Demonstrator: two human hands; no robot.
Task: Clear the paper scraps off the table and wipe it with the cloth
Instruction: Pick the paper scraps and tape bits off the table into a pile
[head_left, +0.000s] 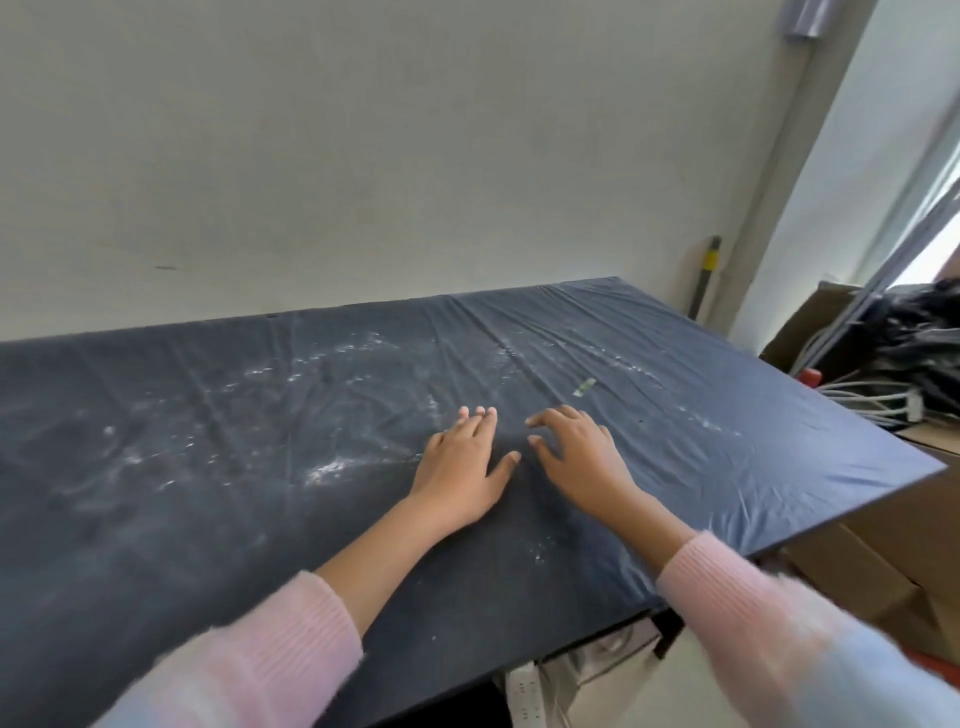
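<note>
While your left hand (460, 467) and right hand (582, 457) lie flat mid-desk, fingers loosely spread and holding nothing, one small paper scrap (585, 387) sits just beyond your right hand toward the far right corner. White dust (327, 470) streaks the dark desk (156, 519); no cloth shows.

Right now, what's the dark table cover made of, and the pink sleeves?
The table cover looks like thin dark plastic sheeting: it has fine creases and a faint sheen, though it could be cloth. The sleeves look like soft knitted yarn, ribbed at the cuffs and fuzzy.
</note>
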